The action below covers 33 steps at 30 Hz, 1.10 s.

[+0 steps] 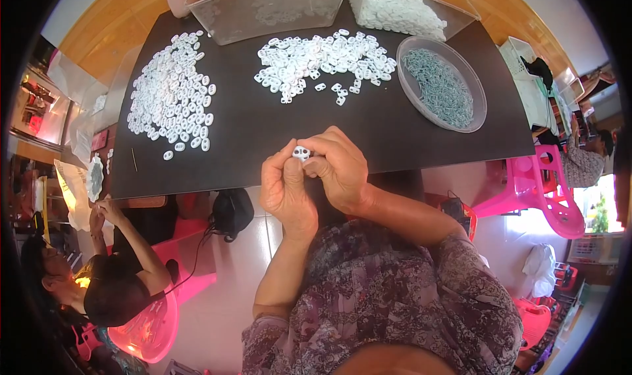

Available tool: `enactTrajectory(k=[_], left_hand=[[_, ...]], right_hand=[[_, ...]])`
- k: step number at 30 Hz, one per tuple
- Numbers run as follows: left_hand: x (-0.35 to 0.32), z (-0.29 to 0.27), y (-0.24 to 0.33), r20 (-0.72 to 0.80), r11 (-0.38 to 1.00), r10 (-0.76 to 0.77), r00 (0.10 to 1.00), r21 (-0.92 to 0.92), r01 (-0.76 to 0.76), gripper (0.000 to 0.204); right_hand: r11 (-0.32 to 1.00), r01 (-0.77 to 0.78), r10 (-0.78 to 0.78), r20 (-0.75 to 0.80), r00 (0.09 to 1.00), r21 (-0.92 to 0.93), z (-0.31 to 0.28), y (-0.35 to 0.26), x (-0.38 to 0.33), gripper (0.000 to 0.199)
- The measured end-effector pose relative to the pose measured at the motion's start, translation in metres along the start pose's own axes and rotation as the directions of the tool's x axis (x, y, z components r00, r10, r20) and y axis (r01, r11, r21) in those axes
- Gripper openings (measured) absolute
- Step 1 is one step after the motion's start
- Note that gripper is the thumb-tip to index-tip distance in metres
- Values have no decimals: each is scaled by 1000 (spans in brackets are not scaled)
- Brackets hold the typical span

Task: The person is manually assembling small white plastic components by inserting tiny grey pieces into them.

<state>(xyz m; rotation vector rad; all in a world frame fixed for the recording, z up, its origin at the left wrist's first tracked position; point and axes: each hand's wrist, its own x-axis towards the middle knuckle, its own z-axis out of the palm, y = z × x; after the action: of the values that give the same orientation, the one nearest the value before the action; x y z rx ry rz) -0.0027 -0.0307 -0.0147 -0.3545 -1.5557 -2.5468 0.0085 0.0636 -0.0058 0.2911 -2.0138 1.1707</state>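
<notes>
Between the fingertips of my left hand (286, 187) and my right hand (341, 168) is a small white plastic piece with dark holes (301, 153). Both hands pinch it from either side, just over the table's near edge. Beyond them, at the middle of the dark table (257, 128), lies a loose heap of white plastic pieces with dark openings (322, 56). A second heap of white oval pieces (172, 89) spreads over the left side. At the right, a round clear tray (482, 112) holds many small grey metal parts (438, 89).
Clear plastic bins (270, 13) stand along the far edge, the right one full of white pieces (398, 10). A thin stick (135, 159) lies at the left. Another person (112, 270) works at the lower left. A pink chair (536, 191) stands at the right.
</notes>
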Motion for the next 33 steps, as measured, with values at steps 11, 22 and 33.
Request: enactTrajectory(k=[11,22,33], left_hand=[[-1,7,-10,-78,990,112,991,93,-104,15],[0,7,-15,-62,999,26,998,33,-24,15],[-3,10,5,-90,999,47,995,-23,-49,20]], right_hand=[[991,93,-97,-38,995,-91,7,3,1,23],[986,123,-129,-52,990,-109,8,13,2,23],[995,100,-101,-17,995,-3,4,-5,7,26]])
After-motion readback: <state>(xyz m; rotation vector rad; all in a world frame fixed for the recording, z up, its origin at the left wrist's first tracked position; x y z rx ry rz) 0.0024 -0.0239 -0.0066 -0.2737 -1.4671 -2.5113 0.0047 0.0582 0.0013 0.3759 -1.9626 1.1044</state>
